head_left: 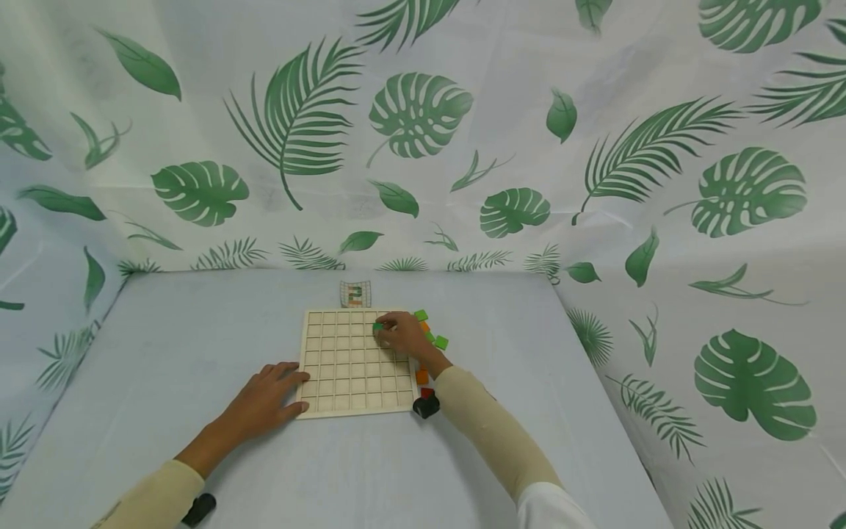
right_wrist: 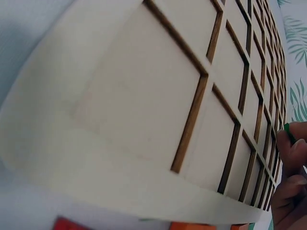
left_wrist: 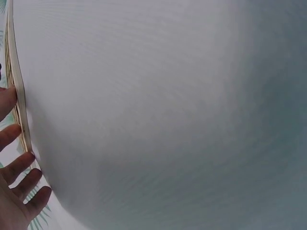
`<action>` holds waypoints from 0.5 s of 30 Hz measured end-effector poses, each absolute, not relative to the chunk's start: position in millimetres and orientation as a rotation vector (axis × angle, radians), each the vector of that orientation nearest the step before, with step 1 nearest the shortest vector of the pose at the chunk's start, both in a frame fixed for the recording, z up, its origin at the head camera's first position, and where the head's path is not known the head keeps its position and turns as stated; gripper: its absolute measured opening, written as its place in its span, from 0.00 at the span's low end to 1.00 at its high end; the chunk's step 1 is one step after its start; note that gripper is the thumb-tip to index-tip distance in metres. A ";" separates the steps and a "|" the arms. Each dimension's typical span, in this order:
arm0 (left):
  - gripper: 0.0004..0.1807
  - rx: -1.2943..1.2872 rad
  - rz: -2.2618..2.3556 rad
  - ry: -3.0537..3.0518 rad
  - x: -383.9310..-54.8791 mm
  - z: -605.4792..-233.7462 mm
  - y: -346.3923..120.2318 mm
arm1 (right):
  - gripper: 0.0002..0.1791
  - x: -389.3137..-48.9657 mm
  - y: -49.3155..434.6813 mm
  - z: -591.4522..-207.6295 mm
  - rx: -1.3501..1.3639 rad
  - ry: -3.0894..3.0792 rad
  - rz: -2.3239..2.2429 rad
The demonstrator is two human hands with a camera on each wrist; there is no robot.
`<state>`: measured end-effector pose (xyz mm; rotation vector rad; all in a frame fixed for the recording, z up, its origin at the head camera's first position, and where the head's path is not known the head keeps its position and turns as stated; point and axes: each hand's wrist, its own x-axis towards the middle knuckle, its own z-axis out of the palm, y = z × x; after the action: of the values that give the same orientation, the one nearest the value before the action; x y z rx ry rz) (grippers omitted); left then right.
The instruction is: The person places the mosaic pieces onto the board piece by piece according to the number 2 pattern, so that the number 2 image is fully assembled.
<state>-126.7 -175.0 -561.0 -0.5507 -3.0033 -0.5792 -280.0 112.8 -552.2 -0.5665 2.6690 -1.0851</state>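
Green tile [head_left: 377,327] is pinched by fingers of the right hand [head_left: 405,335], gridded board [head_left: 344,364] below them (its edge touched by the left hand's [head_left: 266,397] spread fingers); if tilted, it could be caught on a divider [right_wrist: 189,124].

White backdrop [head_left: 515,95] stands behind and along both sides of the pale grey-blue tabletop [head_left: 211,316], is lightly creased and carries a green print of split monstera leaves [head_left: 736,375], feathery palm fronds [head_left: 288,125] and single plain leaves [head_left: 562,116], with smaller sprigs [head_left: 229,255] lining the tabletop's far edge
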 end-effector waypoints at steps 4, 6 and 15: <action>0.28 -0.549 -0.584 -2.999 -127.4 -561.8 -175.6 | 0.15 -282.1 108.3 -554.7 -0.552 2.700 -1.031; 0.28 -0.546 -0.588 -3.003 -127.6 -562.3 -175.4 | 0.15 -282.7 106.8 -556.7 -0.534 2.710 -1.014; 0.28 -0.551 -0.581 -2.998 -127.3 -562.8 -174.9 | 0.14 -280.2 100.5 -557.3 -0.523 2.792 -0.959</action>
<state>-127.3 -174.9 -562.8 -0.5511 -2.9984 -0.5808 -280.2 100.5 -557.3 -0.5228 2.7922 -0.9589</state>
